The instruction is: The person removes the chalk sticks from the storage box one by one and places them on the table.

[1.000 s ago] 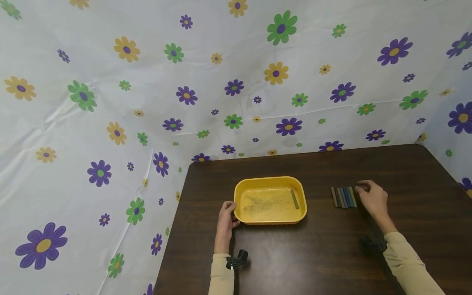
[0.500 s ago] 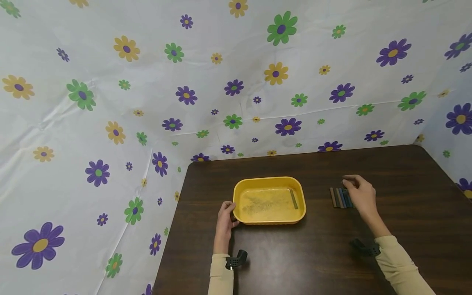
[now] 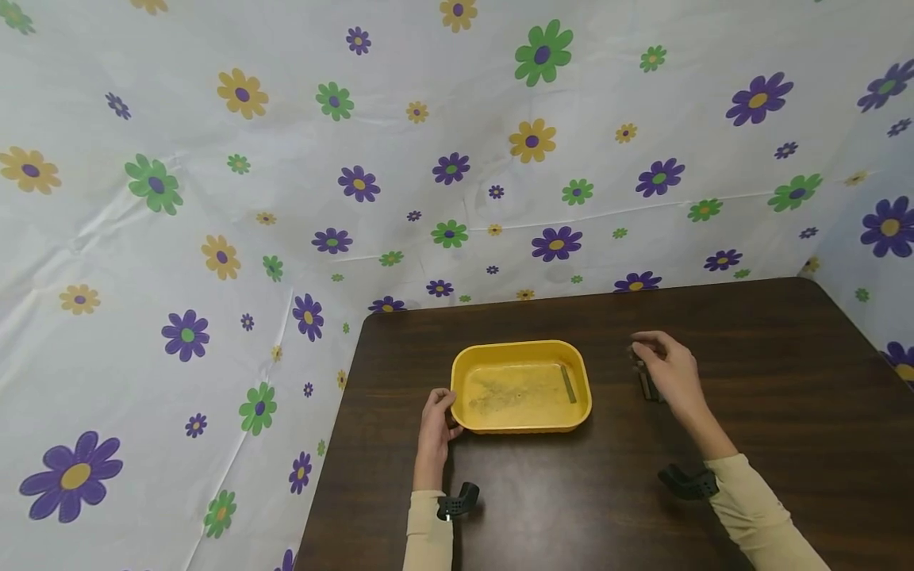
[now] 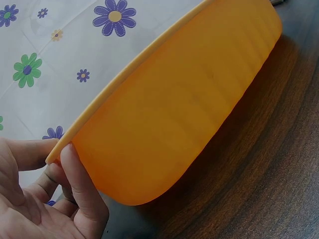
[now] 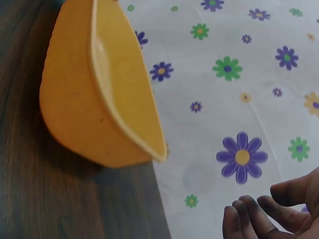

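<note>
My left hand (image 3: 433, 424) grips the left corner of a shallow yellow plastic tub (image 3: 460, 357), its thumb and fingers pinching the rim in the left wrist view. One dull greenish chalk-like stick (image 3: 568, 384) lies at the right inside the tub. To the tub's right, my right hand (image 3: 674, 373) hovers over a row of similar coloured sticks (image 3: 646, 384), hiding most of them. In the right wrist view its fingers (image 5: 251, 214) are loosely curled, with dark smudges on the tips, and I see nothing between them and the thumb.
A dark wood-grain table (image 3: 543, 500) bears the tub and sticks. Behind it and to both sides hangs a white sheet (image 3: 400, 159) printed with flowers. Each wrist wears a black camera mount (image 3: 460, 501).
My right hand has moved left from the right end of the row across the sticks, covering most of them. The left hand and the tub have stayed in place.
</note>
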Action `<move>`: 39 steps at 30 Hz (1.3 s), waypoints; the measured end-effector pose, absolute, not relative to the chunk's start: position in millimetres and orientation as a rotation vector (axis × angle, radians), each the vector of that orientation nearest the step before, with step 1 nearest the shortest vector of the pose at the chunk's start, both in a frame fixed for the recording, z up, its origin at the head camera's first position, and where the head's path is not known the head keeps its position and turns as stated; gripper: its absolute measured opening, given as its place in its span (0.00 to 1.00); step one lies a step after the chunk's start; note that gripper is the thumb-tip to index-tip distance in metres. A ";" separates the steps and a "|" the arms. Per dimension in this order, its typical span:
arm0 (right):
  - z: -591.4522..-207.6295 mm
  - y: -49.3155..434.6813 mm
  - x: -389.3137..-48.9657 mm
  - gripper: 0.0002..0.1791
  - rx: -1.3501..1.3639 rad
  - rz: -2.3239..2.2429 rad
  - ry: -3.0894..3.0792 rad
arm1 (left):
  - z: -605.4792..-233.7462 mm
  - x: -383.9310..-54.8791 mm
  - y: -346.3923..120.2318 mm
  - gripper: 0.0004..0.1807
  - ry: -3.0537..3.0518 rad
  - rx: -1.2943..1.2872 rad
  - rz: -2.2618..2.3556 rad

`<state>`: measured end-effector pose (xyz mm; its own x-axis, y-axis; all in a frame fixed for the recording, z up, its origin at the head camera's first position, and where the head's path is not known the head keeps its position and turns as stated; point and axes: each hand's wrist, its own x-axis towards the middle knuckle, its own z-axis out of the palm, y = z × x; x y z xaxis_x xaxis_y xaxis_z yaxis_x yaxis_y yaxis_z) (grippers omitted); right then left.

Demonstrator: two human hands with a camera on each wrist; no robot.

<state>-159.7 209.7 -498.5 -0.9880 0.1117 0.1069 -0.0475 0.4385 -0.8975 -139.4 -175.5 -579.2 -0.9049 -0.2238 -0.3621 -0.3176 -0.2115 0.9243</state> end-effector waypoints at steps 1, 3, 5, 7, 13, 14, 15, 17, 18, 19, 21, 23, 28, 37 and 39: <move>-497.2 207.1 -160.3 0.22 -0.047 1.603 -2.528 | -579.5 -139.5 -175.8 0.10 1.932 -0.667 2.304; -495.2 201.9 -161.7 0.21 -0.034 1.612 -2.520 | -580.0 -139.9 -176.3 0.10 1.932 -0.669 2.304; -493.6 197.2 -162.2 0.21 -0.035 1.598 -2.522 | -580.6 -140.4 -176.7 0.09 1.929 -0.669 2.305; -492.3 192.7 -162.6 0.21 -0.033 1.593 -2.523 | -581.0 -140.7 -177.1 0.09 1.928 -0.667 2.307; -491.1 178.5 -164.4 0.19 0.001 1.644 -2.524 | -580.3 -140.3 -177.4 0.08 1.931 -0.657 2.311; -491.4 176.0 -164.7 0.19 0.010 1.658 -2.528 | -580.0 -140.2 -177.4 0.08 1.930 -0.655 2.311; -492.1 173.4 -165.2 0.19 0.017 1.676 -2.529 | -579.7 -140.1 -177.4 0.08 1.932 -0.652 2.311; -494.0 168.1 -166.4 0.19 0.026 1.686 -2.549 | -579.0 -140.0 -177.3 0.08 1.933 -0.644 2.314; -495.1 165.3 -167.0 0.18 0.027 1.674 -2.568 | -578.8 -140.0 -177.3 0.08 1.934 -0.639 2.315; -496.2 162.2 -167.8 0.18 0.029 1.659 -2.587 | -578.6 -140.1 -177.3 0.08 1.934 -0.635 2.317; -498.8 155.6 -169.4 0.19 0.040 1.679 -2.613 | -578.4 -140.3 -177.1 0.08 1.934 -0.633 2.320; -501.5 147.9 -170.8 0.20 0.062 1.713 -2.636 | -578.6 -140.5 -177.0 0.08 1.927 -0.639 2.323; -508.3 128.1 -172.6 0.21 0.104 1.765 -2.706 | -578.0 -140.0 -176.8 0.07 1.923 -0.636 2.328; -521.3 103.3 -181.5 0.31 0.117 1.631 -2.902 | -576.9 -139.3 -178.3 0.10 1.905 -0.619 2.317; -523.2 99.4 -184.4 0.33 0.100 1.630 -2.931 | -575.7 -139.0 -178.4 0.10 1.898 -0.615 2.316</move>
<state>-184.4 99.4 -523.2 -0.9756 -0.1543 -0.1563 0.0513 0.5315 -0.8455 -139.0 -178.4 -575.7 -0.9156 -0.1850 -0.3571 -0.3138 -0.2267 0.9220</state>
